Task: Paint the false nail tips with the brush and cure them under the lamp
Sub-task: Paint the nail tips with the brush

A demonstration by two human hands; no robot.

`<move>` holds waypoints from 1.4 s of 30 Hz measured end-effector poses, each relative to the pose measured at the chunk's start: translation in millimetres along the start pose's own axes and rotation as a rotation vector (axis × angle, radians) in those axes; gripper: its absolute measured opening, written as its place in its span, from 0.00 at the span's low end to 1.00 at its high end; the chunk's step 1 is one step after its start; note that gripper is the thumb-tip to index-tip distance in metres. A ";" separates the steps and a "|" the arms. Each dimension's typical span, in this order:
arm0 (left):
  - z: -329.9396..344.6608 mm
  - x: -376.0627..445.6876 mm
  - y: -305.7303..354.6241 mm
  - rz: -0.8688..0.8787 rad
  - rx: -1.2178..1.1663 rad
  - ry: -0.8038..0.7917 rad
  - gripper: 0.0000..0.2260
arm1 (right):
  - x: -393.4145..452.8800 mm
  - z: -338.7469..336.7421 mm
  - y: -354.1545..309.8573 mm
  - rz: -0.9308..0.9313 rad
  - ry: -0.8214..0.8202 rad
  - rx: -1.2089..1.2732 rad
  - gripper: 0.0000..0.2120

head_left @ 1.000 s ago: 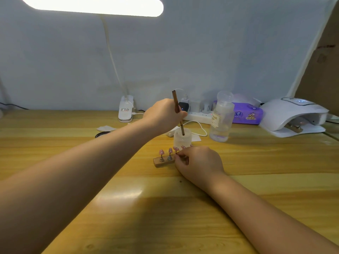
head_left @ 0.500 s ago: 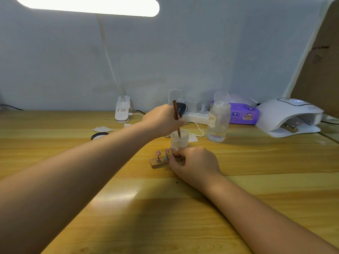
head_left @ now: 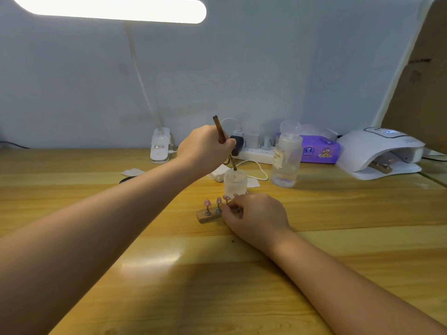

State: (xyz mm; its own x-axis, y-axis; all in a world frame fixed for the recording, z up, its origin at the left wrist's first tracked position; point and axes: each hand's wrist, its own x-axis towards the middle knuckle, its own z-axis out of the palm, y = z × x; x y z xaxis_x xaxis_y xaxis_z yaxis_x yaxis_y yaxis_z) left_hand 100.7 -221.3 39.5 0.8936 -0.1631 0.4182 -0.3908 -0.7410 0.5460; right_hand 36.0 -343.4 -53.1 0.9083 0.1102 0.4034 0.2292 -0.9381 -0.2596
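My left hand (head_left: 205,149) grips a brown brush (head_left: 223,140), tilted, with its tip at the mouth of a small frosted jar (head_left: 235,184). In front of the jar lies a wooden holder (head_left: 208,216) carrying pink false nail tips (head_left: 207,203) on small stands. My right hand (head_left: 256,217) rests on the holder's right end and covers that part; its fingers pinch the holder there. The white curing lamp (head_left: 377,151) sits at the far right, with another holder inside its opening.
A clear pump bottle (head_left: 286,155) stands right of the jar. A power strip (head_left: 254,151), a purple wipes pack (head_left: 316,149) and the desk lamp's clamp (head_left: 159,147) line the wall. A brown board (head_left: 420,76) leans at the right.
The brush has stayed at the jar, tilting a little, with its tip now at the jar's mouth. My right hand has kept its hold on the holder.
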 end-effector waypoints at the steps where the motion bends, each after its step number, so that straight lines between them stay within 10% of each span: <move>1: 0.1 -0.7 0.2 -0.002 0.004 -0.011 0.12 | 0.0 0.1 -0.2 0.001 -0.002 -0.002 0.18; 30: 1.7 -13.1 -10.0 -0.004 -0.028 0.131 0.10 | -1.7 -1.1 -0.1 0.003 0.011 -0.021 0.15; 42: -33.5 -81.2 -40.9 -0.060 -0.839 0.272 0.03 | -6.4 -3.6 -4.0 -0.036 0.088 0.084 0.11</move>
State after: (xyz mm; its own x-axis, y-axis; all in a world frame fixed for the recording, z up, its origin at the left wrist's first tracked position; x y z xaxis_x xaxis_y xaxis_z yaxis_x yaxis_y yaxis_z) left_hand 36.7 -155.9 7.5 0.8761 0.1003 0.4715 -0.4736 -0.0041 0.8807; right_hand 28.0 -341.6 -51.5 0.8654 0.1110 0.4886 0.2933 -0.9029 -0.3143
